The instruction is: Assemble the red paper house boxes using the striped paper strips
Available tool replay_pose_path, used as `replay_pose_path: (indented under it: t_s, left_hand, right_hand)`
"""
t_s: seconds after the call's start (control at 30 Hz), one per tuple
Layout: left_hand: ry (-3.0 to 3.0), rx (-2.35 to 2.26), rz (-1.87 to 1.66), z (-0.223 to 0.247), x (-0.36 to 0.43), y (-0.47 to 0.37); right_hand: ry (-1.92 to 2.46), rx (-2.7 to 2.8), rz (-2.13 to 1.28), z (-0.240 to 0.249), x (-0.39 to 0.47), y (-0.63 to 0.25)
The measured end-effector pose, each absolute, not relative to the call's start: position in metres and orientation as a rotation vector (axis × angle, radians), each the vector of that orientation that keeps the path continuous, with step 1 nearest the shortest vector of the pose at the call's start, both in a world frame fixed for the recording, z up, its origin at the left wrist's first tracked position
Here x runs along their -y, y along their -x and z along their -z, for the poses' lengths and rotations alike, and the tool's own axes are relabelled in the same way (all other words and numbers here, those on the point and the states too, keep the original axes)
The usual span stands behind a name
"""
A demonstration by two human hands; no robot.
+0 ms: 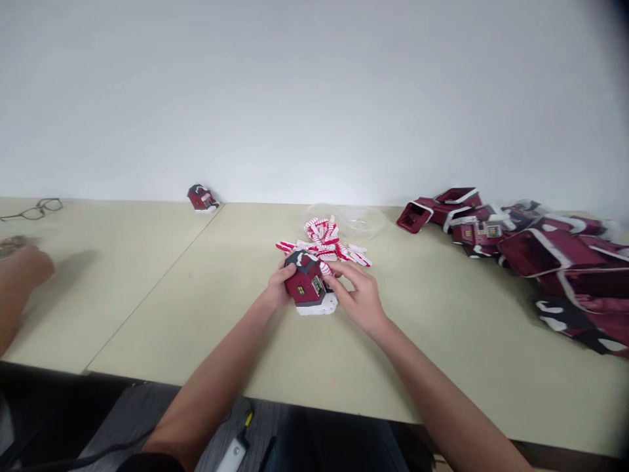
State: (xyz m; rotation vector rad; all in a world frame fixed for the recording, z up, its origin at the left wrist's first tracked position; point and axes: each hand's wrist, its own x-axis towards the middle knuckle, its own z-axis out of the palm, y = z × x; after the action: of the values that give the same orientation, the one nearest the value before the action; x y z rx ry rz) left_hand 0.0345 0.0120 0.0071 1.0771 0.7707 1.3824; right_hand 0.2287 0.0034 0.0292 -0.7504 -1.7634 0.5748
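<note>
Fingers of the right hand point(361, 295) pinch a small striped piece point(325, 269), rounded and ridged in red and white, at the upper right edge of the toy house point(305, 288). The left hand point(281, 285) grips the house's left side, thumb on the front, its other fingers mostly hidden behind. The house sits between both hands at the middle of the smooth, pale table point(206, 314), its angular dark-red walls capped by a dark roof with white patches, above a lumpy white base; whether it touches the tabletop I cannot tell. Just beyond lies a loose heap of striped pieces point(324, 239), slim and red-edged, beside a clear, thin-walled container point(362, 221). At right, hollow dark-red houses point(535, 255) pile up, some showing white-rimmed openings.
</note>
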Motion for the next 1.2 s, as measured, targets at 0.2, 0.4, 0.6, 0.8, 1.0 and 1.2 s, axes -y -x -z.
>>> replay_pose_path:
  t_s: [0.2, 0.4, 0.6, 0.8, 1.0, 1.2]
  left_hand:
    - [-1.159, -0.768, -1.444, -0.022, -0.007, -0.038]
    - [-1.530, -0.757, -1.478, -0.031, -0.002, -0.043]
    - [-1.589, -0.759, -1.490, -0.029, -0.003, -0.045]
    - [-1.593, -0.768, -1.511, -0.029, -0.001, -0.048]
    - [-1.558, -0.781, -1.526, -0.028, 0.003, -0.052]
    - [-1.486, -0.833, -1.523, -0.023, 0.008, -0.056]
  right_hand:
    - [0.859, 1.451, -1.253, -0.024, -0.002, -0.226]
    - [0.925, 1.457, -1.262, -0.027, -0.002, -0.229]
    - [0.930, 1.528, -1.094, -0.031, 0.002, -0.230]
    - [0.926, 1.582, -1.009, -0.030, 0.005, -0.231]
    - [0.901, 1.675, -0.889, -0.029, 0.006, -0.232]
    - [0.970, 1.660, -0.732, -0.015, 0.008, -0.224]
